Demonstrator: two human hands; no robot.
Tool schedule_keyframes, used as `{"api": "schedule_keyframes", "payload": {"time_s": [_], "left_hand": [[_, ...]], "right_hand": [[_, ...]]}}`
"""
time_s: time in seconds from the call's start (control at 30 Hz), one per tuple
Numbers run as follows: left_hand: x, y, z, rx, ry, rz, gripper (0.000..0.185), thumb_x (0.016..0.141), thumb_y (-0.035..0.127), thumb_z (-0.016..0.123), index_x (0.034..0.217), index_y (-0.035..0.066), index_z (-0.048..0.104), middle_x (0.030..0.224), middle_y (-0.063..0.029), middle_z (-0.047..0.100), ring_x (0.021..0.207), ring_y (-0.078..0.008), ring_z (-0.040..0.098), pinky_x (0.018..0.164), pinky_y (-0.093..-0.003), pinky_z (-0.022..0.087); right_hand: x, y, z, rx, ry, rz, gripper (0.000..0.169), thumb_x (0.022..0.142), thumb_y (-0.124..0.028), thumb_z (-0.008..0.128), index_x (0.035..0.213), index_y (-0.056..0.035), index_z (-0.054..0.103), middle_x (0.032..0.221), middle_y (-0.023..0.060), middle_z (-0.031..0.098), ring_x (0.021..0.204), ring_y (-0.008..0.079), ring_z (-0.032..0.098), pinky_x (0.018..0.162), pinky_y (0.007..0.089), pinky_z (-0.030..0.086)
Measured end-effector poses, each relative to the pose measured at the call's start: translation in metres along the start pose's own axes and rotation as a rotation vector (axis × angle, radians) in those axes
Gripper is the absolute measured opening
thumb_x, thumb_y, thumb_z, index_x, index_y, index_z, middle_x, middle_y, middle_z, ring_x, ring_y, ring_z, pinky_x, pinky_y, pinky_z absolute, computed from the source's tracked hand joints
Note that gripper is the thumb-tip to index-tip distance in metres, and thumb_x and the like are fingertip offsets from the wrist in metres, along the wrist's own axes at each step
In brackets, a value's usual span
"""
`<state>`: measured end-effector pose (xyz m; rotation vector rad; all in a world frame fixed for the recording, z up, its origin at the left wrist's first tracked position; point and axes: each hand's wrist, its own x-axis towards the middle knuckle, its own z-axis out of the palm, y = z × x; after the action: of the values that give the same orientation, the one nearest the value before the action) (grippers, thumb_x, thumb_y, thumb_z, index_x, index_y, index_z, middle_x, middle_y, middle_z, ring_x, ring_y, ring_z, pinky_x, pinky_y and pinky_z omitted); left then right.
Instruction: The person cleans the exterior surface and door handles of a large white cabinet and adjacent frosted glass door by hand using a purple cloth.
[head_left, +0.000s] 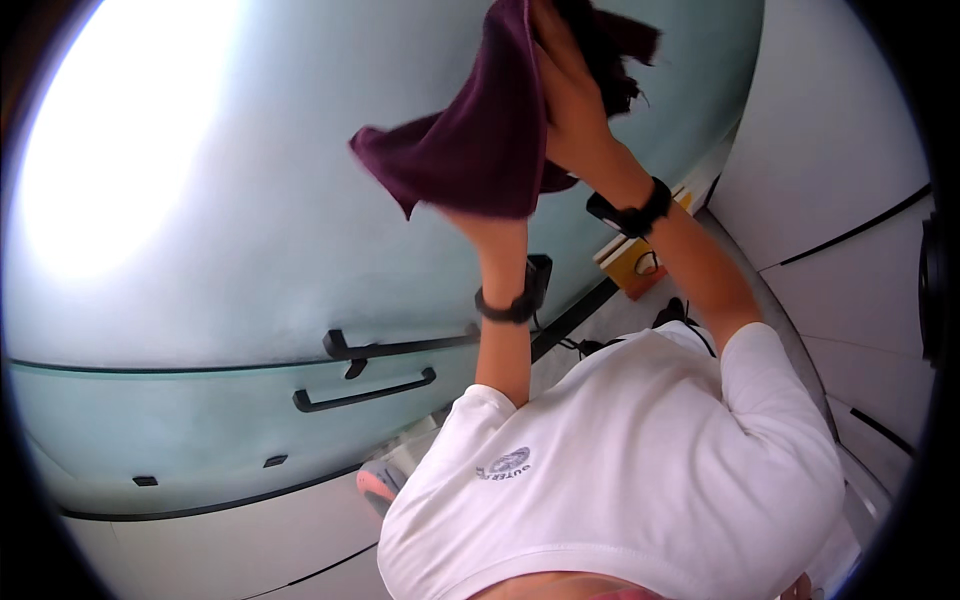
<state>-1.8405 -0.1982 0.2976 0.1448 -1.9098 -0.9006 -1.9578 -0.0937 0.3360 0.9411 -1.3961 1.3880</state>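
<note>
A maroon cloth with a ragged dark edge hangs from around both hands, in front of a pale green glass panel. My right hand is raised near the top of the view and grips the cloth, which shows on both sides of it. Folds of the same cloth cover most of my left hand; only its base shows, and its fingers are hidden. Each wrist wears a black strapped device, one on the left wrist and one on the right.
Black bar handles are fixed to the glass, low on the left. Under my right forearm is a yellow and orange box. Pale wall panels rise on the right. A grey and pink object, perhaps a shoe, shows beside my torso.
</note>
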Motion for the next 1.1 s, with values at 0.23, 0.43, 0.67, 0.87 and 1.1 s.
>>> {"api": "schedule_keyframes", "payload": {"time_s": [0.23, 0.43, 0.67, 0.87, 1.1], "left_hand": [[-0.032, -0.043, 0.126, 0.415, -0.171, 0.255, 0.070, 0.087, 0.019, 0.061, 0.149, -0.004, 0.037, 0.159, -0.0379, 0.015, 0.146, -0.0612, 0.006, 0.118, -0.0662, 0.008], [-0.087, -0.054, 0.169, 0.224, -0.186, 0.188, 0.065, 0.087, 0.015, 0.063, 0.145, -0.005, 0.041, 0.156, -0.0353, 0.025, 0.146, -0.0536, 0.021, 0.120, -0.0541, 0.018], [-0.093, 0.006, 0.221, -0.204, -0.336, 0.055, 0.063, 0.086, 0.018, 0.072, 0.140, -0.002, 0.046, 0.146, -0.0261, 0.042, 0.134, -0.0443, 0.043, 0.113, -0.0466, 0.033], [-0.059, 0.122, 0.322, -0.693, -0.446, 0.083, 0.060, 0.085, 0.019, 0.073, 0.135, -0.002, 0.047, 0.133, -0.0186, 0.051, 0.123, -0.0341, 0.051, 0.107, -0.0444, 0.038], [0.001, 0.211, 0.411, -0.794, -0.325, 0.224, 0.066, 0.085, 0.012, 0.069, 0.142, -0.006, 0.041, 0.148, -0.0290, 0.039, 0.133, -0.0479, 0.043, 0.111, -0.0457, 0.037]], "right_hand": [[-0.100, 0.092, -0.062, -0.177, -0.332, 0.175, 0.060, 0.082, -0.016, 0.069, 0.137, 0.0001, 0.050, 0.142, 0.0249, 0.047, 0.131, 0.0426, 0.045, 0.107, 0.0470, 0.041], [-0.102, 0.076, -0.127, -0.102, -0.425, 0.266, 0.041, 0.082, -0.015, 0.068, 0.116, 0.0011, 0.053, 0.117, 0.0194, 0.052, 0.115, 0.0395, 0.050, 0.100, 0.0452, 0.042], [-0.121, 0.082, -0.206, -0.007, -0.232, 0.644, 0.071, 0.086, -0.026, 0.073, 0.140, 0.0052, 0.040, 0.136, 0.0235, 0.047, 0.129, 0.0420, 0.046, 0.112, 0.0438, 0.035], [0.001, 0.084, -0.336, -0.646, -0.309, 0.227, 0.064, 0.086, -0.029, 0.073, 0.138, 0.0015, 0.051, 0.146, 0.0282, 0.044, 0.136, 0.0494, 0.040, 0.111, 0.0566, 0.034], [0.124, 0.117, -0.406, -1.168, -0.328, -0.041, 0.045, 0.091, -0.020, 0.064, 0.134, -0.0076, 0.061, 0.152, 0.0218, 0.043, 0.127, 0.0431, 0.053, 0.100, 0.0506, 0.046]]}}
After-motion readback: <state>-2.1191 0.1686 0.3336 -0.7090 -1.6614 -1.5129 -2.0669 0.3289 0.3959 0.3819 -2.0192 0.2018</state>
